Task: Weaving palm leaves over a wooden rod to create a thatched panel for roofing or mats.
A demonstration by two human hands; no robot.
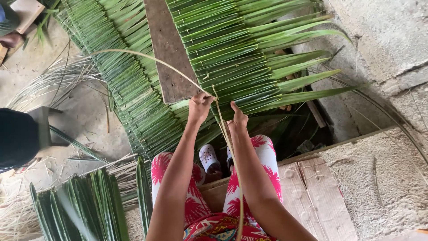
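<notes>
A panel of folded green palm leaves (236, 49) lies in front of me, stitched in rows over a brown wooden plank (168, 49). My left hand (199, 107) pinches a thin pale-yellow strip (147, 58) that arcs up to the left from the panel's near edge. My right hand (238, 119) rests at the same edge, thumb raised, fingers on a pale stem (227, 138) that runs down between my knees. My legs in red and white patterned trousers and white clogs (208, 157) show below.
A second woven leaf panel (120, 76) lies to the left. Loose green leaves (80, 205) are piled at the lower left. A dark stool (44, 129) stands at the left edge. I sit on cardboard over boards (312, 192); rough concrete (383, 40) lies to the right.
</notes>
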